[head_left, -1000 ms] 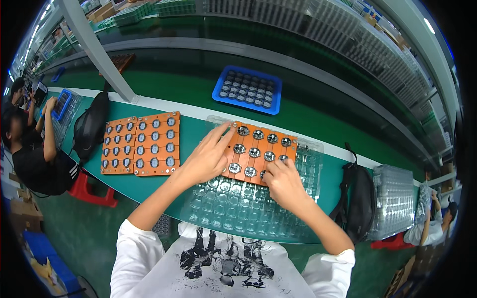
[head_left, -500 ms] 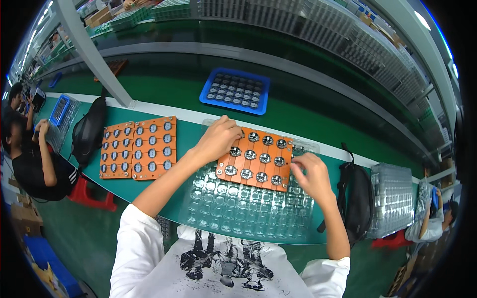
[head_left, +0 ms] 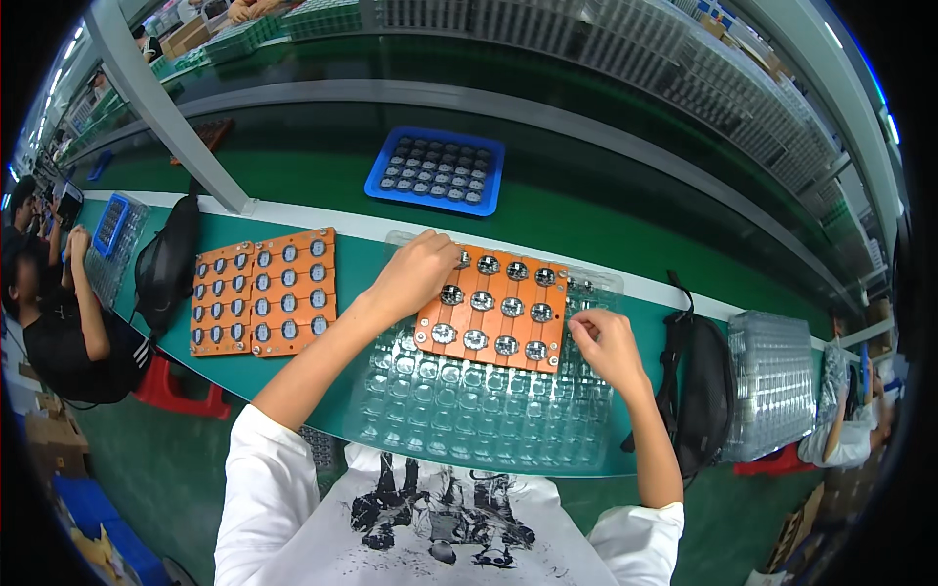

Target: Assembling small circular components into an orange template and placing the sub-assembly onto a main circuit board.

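Mid-step: positioning orange tray [head_left: 493, 311] of round metal parts over clear blister tray [head_left: 479, 405] on green bench [head_left: 293, 376]. Left hand [head_left: 415, 273] draped over orange tray's upper-left corner, fingers curled down on its edge, grip looks clenched on tray. Right hand [head_left: 604, 340] at tray's right edge, fingertips pinched there; cannot tell whether grasping tray edge or just touching it. Orange tray sitting directly on blister tray, slightly skewed, covering its upper middle. Judging next move: needs squaring up orange tray with pockets below, both hands steadying opposite edges, parts loose-looking so keep it level. Materials: orange tray rigid, matte, flat, grid of round recesses; parts shiny, disc-shaped, silver; blister tray thin glossy transparent plastic, rows of domed pockets, likely flexes. Two more orange trays [head_left: 262, 291] to left, side by side. Blue crate [head_left: 437, 171] of similar parts beyond, on belt.
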Tool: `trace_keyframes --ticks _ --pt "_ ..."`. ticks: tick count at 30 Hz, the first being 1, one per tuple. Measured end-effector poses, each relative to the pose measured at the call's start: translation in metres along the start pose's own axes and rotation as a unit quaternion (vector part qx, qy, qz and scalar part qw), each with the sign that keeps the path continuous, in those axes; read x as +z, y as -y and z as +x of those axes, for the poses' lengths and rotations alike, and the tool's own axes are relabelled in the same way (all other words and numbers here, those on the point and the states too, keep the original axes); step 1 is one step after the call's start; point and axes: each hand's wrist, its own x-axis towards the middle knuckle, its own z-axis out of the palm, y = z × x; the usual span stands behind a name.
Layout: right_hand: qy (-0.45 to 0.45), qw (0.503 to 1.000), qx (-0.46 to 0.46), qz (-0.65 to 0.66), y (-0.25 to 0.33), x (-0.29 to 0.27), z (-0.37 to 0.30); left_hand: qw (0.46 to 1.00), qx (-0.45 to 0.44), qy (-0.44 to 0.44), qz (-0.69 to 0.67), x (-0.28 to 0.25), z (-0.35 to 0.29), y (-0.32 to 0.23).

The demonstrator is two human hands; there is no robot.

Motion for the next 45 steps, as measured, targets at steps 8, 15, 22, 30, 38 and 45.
trace_keyframes --ticks 8,15,22,30,38,45 --pt "0.004 1.0 0.016 -0.001 -0.007 0.004 0.002 0.999 0.03 0.009 -0.011 0.004 0.002 0.005" --pt "0.007 1.0 0.002 0.003 -0.005 0.01 0.005 0.994 0.031 0.088 0.057 -0.004 0.013 -0.001" --pt "-0.006 0.994 0.074 0.083 -0.004 0.01 0.0 0.974 -0.137 0.078 -0.163 -0.028 0.008 0.004" --pt "0.018 0.979 0.103 0.177 -0.007 0.009 -0.001 0.992 -0.007 0.085 -0.093 -0.021 -0.023 -0.019" --pt "0.023 0.982 0.114 0.151 -0.001 0.012 0.002 0.996 -0.011 0.083 -0.003 -0.015 -0.024 -0.032" --pt "0.034 0.971 0.126 0.2 -0.004 0.014 0.004 0.976 -0.13 0.073 -0.157 -0.031 -0.024 -0.03"
